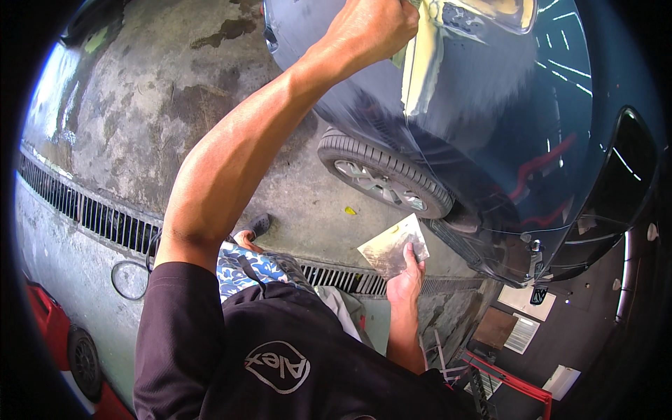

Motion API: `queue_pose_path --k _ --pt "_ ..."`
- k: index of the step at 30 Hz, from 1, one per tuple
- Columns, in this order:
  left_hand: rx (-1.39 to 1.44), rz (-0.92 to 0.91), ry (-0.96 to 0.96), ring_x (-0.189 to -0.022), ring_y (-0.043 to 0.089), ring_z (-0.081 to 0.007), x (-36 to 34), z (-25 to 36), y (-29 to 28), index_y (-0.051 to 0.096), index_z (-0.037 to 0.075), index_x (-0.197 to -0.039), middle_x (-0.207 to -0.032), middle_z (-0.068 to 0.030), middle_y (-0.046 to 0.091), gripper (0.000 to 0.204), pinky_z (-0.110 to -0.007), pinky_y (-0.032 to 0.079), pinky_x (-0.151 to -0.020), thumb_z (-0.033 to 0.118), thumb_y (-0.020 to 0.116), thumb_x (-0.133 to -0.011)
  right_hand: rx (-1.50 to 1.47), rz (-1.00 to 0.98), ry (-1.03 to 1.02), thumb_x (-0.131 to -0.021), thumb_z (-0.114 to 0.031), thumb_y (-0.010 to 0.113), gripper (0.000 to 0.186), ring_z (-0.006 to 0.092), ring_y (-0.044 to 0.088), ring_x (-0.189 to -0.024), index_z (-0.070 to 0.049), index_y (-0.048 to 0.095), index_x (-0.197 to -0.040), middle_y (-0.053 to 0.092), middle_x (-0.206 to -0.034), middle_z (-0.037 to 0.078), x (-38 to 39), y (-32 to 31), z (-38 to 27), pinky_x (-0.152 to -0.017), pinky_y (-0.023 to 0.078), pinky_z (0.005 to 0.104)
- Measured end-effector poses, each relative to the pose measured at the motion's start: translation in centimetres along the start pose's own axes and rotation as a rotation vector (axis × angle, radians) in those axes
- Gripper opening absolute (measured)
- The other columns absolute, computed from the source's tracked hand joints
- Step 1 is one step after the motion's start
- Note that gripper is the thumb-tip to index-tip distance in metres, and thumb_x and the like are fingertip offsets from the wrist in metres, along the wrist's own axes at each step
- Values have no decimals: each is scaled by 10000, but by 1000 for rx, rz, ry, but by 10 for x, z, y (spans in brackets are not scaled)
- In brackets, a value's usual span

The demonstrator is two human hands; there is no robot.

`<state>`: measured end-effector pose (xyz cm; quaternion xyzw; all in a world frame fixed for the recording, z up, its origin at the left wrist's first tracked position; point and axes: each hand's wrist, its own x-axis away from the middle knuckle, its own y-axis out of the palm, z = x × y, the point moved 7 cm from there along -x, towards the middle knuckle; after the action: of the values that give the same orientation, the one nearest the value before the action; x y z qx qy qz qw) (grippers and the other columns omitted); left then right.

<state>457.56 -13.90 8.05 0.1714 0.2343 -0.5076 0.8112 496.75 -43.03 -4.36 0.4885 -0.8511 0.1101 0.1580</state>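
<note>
The left hand (371,28) is clenched on a pale spreader pressed against the dark blue car (490,126), beside a yellowish filler patch (420,70). The right hand (406,276) grasps a smeared, flat metal board (392,245) by its lower corner, above the floor drain (98,217).

My left hand (374,28) is raised against the car body panel (483,105), above the front wheel (381,178). My right hand (407,276) is lower, holding a flat metal plate (390,245) just beside that wheel. A drain grate (84,210) runs across the concrete floor (140,105) below me.
</note>
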Motion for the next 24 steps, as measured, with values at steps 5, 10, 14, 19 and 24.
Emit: queue_pose_path --k 5,10,14,19,24 --pt "-35 -22 -56 -984 650 -539 2 -1 5 582 -79 -1090 -993 -368 658 242 -551 522 -826 135 569 -978 -8 3 5 -995 -141 690 323 216 663 -1137 -56 635 -1301 682 -1265 63 -5 -8 1 -990 536 401" --pt "-52 -57 -88 -988 652 -541 6 1 4 572 -80 -1109 -1003 -372 659 251 -556 522 -826 138 559 -984 -7 -6 13 -998 -143 686 314 216 664 -1142 -57 645 -1298 689 -1259 62 -8 -11 3 -992 536 400" --pt "-63 -39 -93 -1003 647 -542 10 2 5 570 -82 -1117 -1019 -379 654 259 -562 516 -840 142 555 -987 -14 -7 26 -997 -141 687 311 216 668 -1135 -56 650 -1294 691 -1255 60 -11 -12 4 -993 536 401" --pt "-68 -33 -91 -1018 636 -548 13 3 7 564 -84 -1109 -1028 -383 648 256 -566 512 -849 141 554 -988 -11 8 22 -989 -136 695 319 219 670 -1131 -47 648 -1293 691 -1255 67 -13 -15 4 -989 542 411" --pt "-70 -41 -105 -1014 633 -552 17 3 8 557 -84 -1103 -1019 -379 649 255 -567 511 -844 144 556 -990 -16 -2 35 -990 -142 702 344 202 652 -1148 -41 630 -1311 677 -1274 66 -15 -16 4 -1005 520 378"
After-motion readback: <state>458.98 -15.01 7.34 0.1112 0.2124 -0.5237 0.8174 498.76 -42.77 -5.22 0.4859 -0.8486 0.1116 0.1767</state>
